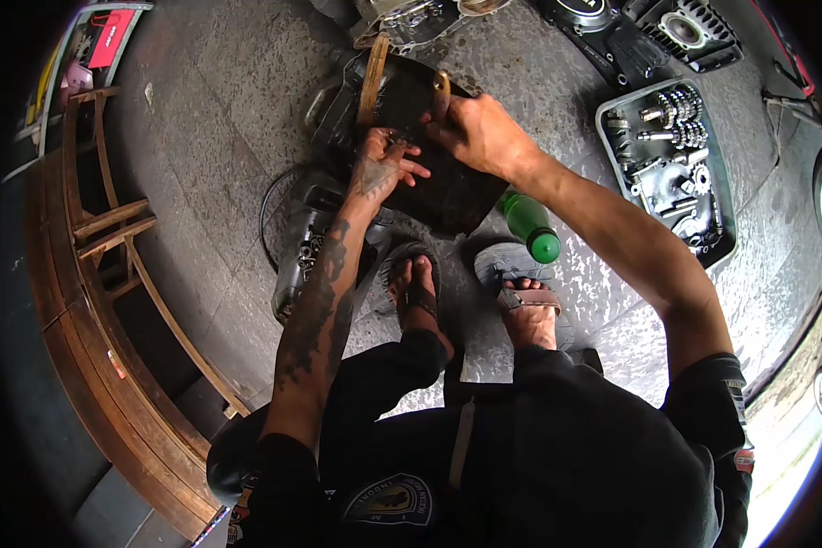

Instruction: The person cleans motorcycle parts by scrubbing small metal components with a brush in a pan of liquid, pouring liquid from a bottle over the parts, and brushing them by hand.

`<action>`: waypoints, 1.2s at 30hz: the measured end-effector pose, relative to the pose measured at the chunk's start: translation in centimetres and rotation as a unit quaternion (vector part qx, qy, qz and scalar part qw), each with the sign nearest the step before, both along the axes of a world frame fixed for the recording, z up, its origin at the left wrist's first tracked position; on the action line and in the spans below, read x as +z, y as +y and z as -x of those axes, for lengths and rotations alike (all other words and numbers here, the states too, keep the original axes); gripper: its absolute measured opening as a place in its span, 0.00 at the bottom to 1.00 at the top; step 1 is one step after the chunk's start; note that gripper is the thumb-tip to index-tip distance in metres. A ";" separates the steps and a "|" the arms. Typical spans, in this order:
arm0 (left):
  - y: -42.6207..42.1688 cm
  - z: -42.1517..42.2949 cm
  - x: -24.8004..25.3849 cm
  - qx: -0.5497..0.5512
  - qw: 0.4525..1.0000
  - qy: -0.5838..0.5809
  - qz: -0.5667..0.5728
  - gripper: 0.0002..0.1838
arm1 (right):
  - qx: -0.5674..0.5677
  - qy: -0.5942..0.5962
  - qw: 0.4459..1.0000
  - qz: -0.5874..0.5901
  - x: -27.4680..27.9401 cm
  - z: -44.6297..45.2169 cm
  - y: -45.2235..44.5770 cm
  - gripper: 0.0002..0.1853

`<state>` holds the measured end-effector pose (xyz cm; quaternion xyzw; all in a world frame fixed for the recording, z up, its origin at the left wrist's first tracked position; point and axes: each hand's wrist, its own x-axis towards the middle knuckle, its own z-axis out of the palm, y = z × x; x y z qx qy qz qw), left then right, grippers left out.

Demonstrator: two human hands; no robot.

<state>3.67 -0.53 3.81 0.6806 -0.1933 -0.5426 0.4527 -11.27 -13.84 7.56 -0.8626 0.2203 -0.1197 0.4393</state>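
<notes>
Both my hands are over a dark, oily pan [447,203] on the floor in front of my feet. My right hand [486,135] is closed around a short yellowish-brown handle [442,89] with a hole near its end, like that of a paintbrush; its lower end is hidden. Close by on the left, my left hand [385,168] has its thumb and forefinger drawn together, the other fingers loosely curled. Whatever small dark piece it pinches is too hard to make out. A flat wooden stick [373,80] leans over the pan's left side, just beyond my left hand.
A green bottle [528,225] lies right of the pan by my foot. Farther right, a grey tray [605,137] holds gears and shafts. Engine castings [406,20] and a finned cylinder [687,32] lie ahead. Metal parts [306,251] sit left; a wooden bench [91,365] stands beyond.
</notes>
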 end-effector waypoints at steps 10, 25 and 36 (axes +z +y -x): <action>-0.6 -0.1 0.3 0.032 0.996 -0.038 0.070 0.20 | -0.016 0.048 0.998 0.043 -0.8 0.2 -0.2 0.12; -0.2 0.0 0.5 0.047 0.996 0.023 0.077 0.13 | -0.065 -0.110 0.991 -0.046 0.0 -0.8 0.4 0.09; -0.8 0.0 1.0 0.031 0.996 -0.055 0.062 0.18 | -0.068 -0.216 0.974 -0.011 -0.4 -1.0 0.4 0.12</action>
